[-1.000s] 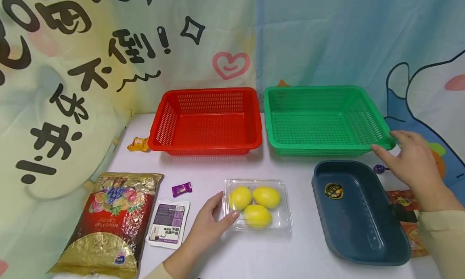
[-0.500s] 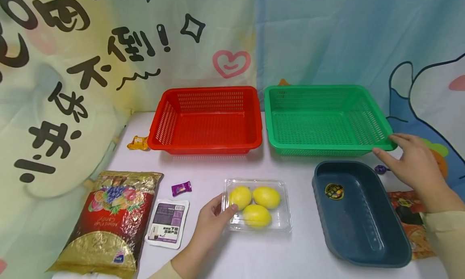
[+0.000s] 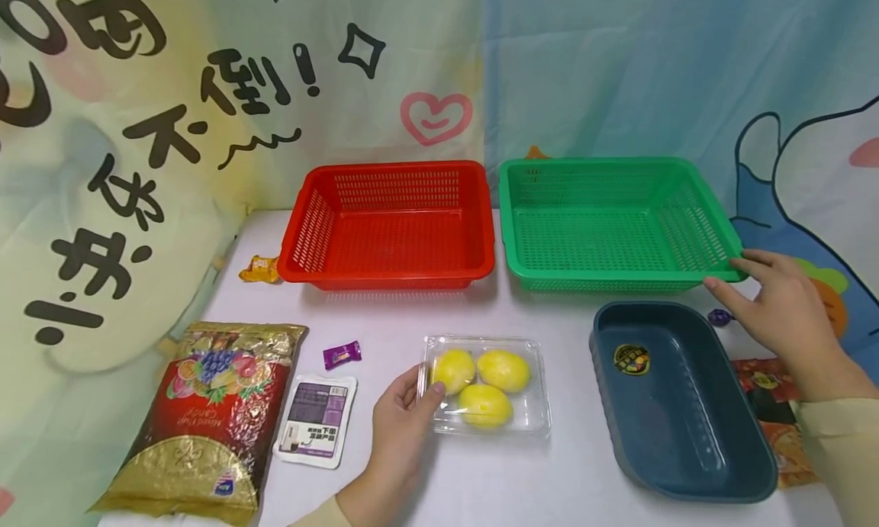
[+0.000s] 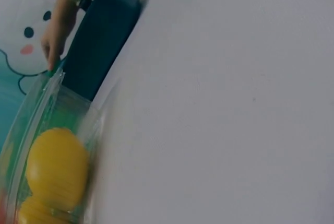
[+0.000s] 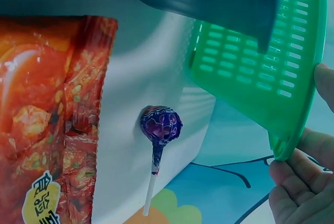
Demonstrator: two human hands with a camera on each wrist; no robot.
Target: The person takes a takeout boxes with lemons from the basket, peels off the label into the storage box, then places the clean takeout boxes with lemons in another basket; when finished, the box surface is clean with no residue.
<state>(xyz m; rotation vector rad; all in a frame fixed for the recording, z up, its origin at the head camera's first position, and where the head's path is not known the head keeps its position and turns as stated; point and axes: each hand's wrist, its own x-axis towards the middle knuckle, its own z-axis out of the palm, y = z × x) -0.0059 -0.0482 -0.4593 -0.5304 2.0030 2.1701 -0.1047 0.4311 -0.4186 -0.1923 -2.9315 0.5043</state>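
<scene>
My left hand (image 3: pixel 401 428) grips the left edge of a clear plastic box (image 3: pixel 532 420), its thumb over the lid edge and its fingers partly hidden behind the side. Inside lie three yellow lemons (image 3: pixel 486 405), two of which show in the left wrist view as yellow shapes (image 4: pixel 57 169). At the back right, my right hand (image 3: pixel 790 313) pinches the front right corner of a green basket (image 3: pixel 584 275). The right wrist view has the fingers (image 5: pixel 295 182) curled under the basket's rim (image 5: pixel 315 85).
Left of the green basket stands a red basket (image 3: pixel 384 275). A dark blue tray (image 3: pixel 659 390) sits front right, near a lollipop (image 5: pixel 159 125) and a red food packet (image 5: pixel 42 109). A candy bag (image 3: pixel 213 405), white-purple packet (image 3: pixel 316 420), purple sweet (image 3: pixel 342 355) and orange-wrapped snack (image 3: pixel 261 269) lie left.
My left wrist and forearm have swung a little to the right, and the thumb has slid slightly up along the box's edge. The right hand has stayed at the green basket's corner.
</scene>
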